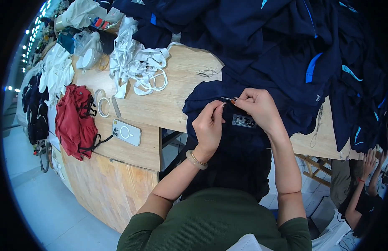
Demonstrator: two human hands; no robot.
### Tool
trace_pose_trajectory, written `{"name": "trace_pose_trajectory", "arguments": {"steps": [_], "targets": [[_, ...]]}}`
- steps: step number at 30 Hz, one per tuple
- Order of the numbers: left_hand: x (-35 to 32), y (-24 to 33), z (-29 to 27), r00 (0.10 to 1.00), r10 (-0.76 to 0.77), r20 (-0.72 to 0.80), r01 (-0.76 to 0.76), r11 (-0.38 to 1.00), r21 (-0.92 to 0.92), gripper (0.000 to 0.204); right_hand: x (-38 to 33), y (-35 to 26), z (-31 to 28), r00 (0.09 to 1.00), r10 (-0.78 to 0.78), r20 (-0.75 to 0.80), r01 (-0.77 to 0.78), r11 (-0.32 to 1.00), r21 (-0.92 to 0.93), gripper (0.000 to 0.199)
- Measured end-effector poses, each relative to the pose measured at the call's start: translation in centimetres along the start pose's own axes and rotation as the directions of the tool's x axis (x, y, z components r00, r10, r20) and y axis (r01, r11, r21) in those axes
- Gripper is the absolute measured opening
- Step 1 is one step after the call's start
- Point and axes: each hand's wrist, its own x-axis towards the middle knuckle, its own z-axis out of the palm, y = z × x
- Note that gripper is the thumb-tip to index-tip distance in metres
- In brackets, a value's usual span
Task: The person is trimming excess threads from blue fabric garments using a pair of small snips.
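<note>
A navy garment (204, 94) lies bunched at the table's near edge and hangs down in front of me. My left hand (209, 129) pinches its dark edge between thumb and fingers. In my right hand (260, 109), closed, is a small slim tool (227, 99) with a metal tip and an orange-brown part. The tip points left, close above my left fingertips. What it touches is too small to make out. Just below the right fingers, a grey printed label (243, 121) shows on the garment's inside.
Many navy garments with blue trim (281, 46) are heaped at the far right. White straps (139, 62), tape rolls (103, 104), a phone (127, 132) and a red bag (77, 123) lie left. Loose threads (209, 72) rest on the wood. Another person's hands (369, 163) show at far right.
</note>
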Motion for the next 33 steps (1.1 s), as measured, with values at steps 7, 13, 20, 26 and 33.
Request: {"name": "trace_pose_trajectory", "arguments": {"steps": [7,13,20,26,33], "targets": [[0.09,0.04,-0.24,1.0,0.015,0.0,-0.015,1.0,0.008,0.006,-0.13,-0.4,0.01,1.0,-0.009,-0.006,0.008,0.998,-0.065,0.022],[0.06,-0.02,-0.17,1.0,0.025,-0.006,-0.025,1.0,0.01,0.007,-0.18,-0.45,-0.17,1.0,-0.003,0.011,0.004,0.996,-0.09,0.02],[0.08,0.04,-0.15,0.999,0.041,-0.004,-0.041,0.999,0.02,0.007,0.11,-0.14,0.02,1.0,-0.03,0.005,0.031,0.998,-0.061,0.02],[0.11,0.03,-0.19,0.999,0.035,-0.002,-0.035,0.999,0.035,0.007,0.23,-0.34,0.2,0.999,-0.045,-0.004,0.045,0.997,-0.064,0.021],[0.22,0.09,-0.19,1.0,0.021,-0.014,-0.021,0.999,0.031,0.006,0.53,0.17,0.49,0.998,-0.061,-0.026,0.06,0.997,-0.051,0.023]]}}
